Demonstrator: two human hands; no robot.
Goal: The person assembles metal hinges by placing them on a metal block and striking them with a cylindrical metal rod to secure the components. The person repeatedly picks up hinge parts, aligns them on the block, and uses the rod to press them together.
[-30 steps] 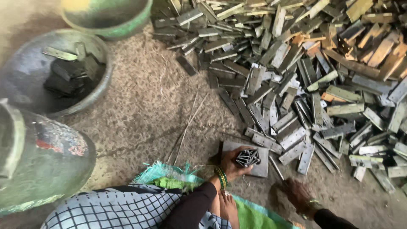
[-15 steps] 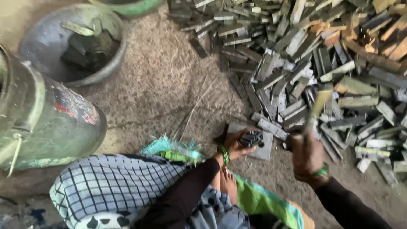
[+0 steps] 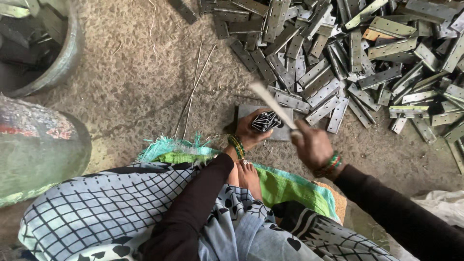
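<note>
Gripping one dark bundle of small metal pieces [image 3: 265, 121] in left hand [image 3: 251, 130] on one grey flat metal block [image 3: 246, 112], right hand [image 3: 313, 145] closed around one blurred pale metal strip [image 3: 271, 105], countless grey metal hinges [image 3: 338, 53] heaped on floor

Bare ground [image 3: 145, 87] lies open left of the metal block [image 3: 244, 112] apart from a few thin wires [image 3: 193, 87], while a dense heap of hinges [image 3: 348, 53] crowds its far and right sides, and a tub [image 3: 58, 67] and green drum [image 3: 38, 150] close the far left.

Rough grey concrete floor [image 3: 145, 92], scattered straw strands [image 3: 193, 87], dim daylight, no walls visible
</note>
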